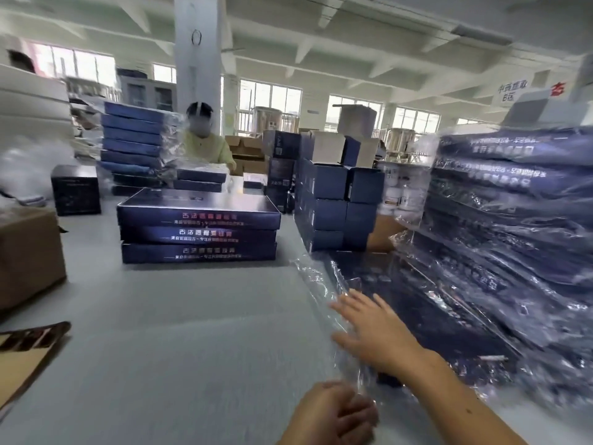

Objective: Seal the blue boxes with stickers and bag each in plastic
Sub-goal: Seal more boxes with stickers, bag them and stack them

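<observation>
My left hand is nearest, at the bottom edge of view; its fingers are curled tight and pinch the near edge of a clear plastic bag, though motion blur softens the detail; just beyond it my right hand lies flat and released, fingers straight and spread, pressing on the crinkled film where it covers a flat blue box; that box sits inside the bag, lying on the grey table to my right, with loose film trailing off its left side.

To the right of the box rises a tall pile of bagged boxes, dark blue under shiny wrinkled plastic, leaning slightly and blurred; on the left of the table a flattened brown card sheet lies at the edge, and behind it stands a closed cardboard carton.

Farther along, at the table's middle, three unbagged blue boxes are stacked flat, pale lettering on their near sides; right of them small blue cartons are stacked in a block several high; left of them stands a single black box.

Beyond, another tall stack of wrapped boxes stands at the back left; beside it a person in a pale yellow top stands at the far end of the table; a white pillar rises behind, with windows along the far wall.
</observation>
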